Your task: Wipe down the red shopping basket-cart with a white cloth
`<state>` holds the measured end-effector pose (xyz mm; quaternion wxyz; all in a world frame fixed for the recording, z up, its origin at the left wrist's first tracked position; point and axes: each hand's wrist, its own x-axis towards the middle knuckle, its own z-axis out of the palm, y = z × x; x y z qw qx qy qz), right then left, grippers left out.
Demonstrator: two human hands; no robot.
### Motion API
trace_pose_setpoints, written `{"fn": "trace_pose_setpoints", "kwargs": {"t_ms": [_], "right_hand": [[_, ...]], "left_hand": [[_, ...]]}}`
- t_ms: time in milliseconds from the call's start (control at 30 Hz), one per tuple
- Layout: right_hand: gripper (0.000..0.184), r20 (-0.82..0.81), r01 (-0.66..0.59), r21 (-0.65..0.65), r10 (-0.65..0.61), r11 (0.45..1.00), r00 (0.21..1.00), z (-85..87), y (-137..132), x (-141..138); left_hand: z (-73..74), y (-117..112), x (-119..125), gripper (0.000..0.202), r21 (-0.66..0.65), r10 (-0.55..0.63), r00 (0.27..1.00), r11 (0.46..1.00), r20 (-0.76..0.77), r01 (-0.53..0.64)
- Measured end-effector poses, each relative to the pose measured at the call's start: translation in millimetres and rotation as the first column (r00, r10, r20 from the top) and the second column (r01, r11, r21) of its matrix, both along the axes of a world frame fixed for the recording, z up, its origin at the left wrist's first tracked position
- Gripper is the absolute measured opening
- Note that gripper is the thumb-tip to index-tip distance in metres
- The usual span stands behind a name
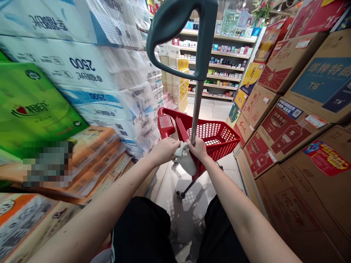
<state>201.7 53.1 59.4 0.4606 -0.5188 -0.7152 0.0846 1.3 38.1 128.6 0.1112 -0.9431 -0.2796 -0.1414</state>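
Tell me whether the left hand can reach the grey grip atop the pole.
Probably yes: open air lies between the left hand and the grip, with the tissue packs off to the side. The hand holds a cloth, though.

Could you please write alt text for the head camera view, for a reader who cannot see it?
A person's left hand holds a white cloth against a red wheeled basket while the right hand grips its metal pole. Stacked tissue packs line the aisle's left, cardboard boxes the right.
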Motion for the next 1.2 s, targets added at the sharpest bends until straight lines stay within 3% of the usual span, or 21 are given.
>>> {"fn": "trace_pose_setpoints", "kwargs": {"t_ms": [133, 233, 333, 467, 567, 667, 800, 1033, 1200], "right_hand": [[0.028, 0.069, 0.01, 0.044, -0.013, 0.999, 0.998, -5.8, 5, 0], [0.03, 0.11, 0.038, 0.063, -0.044, 0.997, 0.993, -10.3, 7, 2], [0.034, 0.128, 0.032, 0.049, -0.038, 0.998, 0.991, -11.7, 9, 5], [0.036, 0.113, 0.001, 0.016, -0.002, 1.0, 0.994, -8.2, 8, 7], [0.035, 0.088, -0.019, 0.005, 0.018, 1.0, 0.996, -5.6, 7, 6], [0.034, 0.057, -0.029, -0.01, 0.029, 1.0, 0.998, -4.9, 8, 2], [0.033, 0.024, -0.04, -0.02, 0.041, 0.999, 0.999, -3.4, 9, -3], [0.032, 0.029, -0.011, -0.045, 0.013, 0.999, 1.0, -0.7, 10, -7], [0.029, 0.034, -0.007, -0.063, 0.009, 0.998, 0.999, 0.4, 8, -4]], "left_hand": [[8.4, 6, 15, 0.044, -0.01, 0.186, 0.98, 0.982, -0.071, -0.187], [10.5, 7, 22, 0.054, -0.008, 0.235, 0.966, 0.971, -0.107, -0.237], [8.2, 5, 20, 0.05, -0.022, 0.178, 0.981, 0.983, -0.078, -0.18], [3.5, 0, -2, 0.028, -0.069, -0.039, 0.999, 0.997, 0.005, 0.039], [0.2, -4, -27, 0.04, -0.065, -0.135, 0.99, 0.988, 0.039, 0.137], [-3.1, -5, -50, 0.049, -0.013, -0.149, 0.989, 0.989, 0.015, 0.149], [-7.8, 2, -65, 0.044, 0.044, -0.105, 0.994, 0.993, -0.04, 0.107], [-9.4, 12, -47, 0.025, 0.07, -0.019, 0.998, 0.997, 0.063, 0.015], [7.1, 18, -27, 0.006, -0.063, -0.104, 0.995, 0.993, -0.007, 0.104]]}}
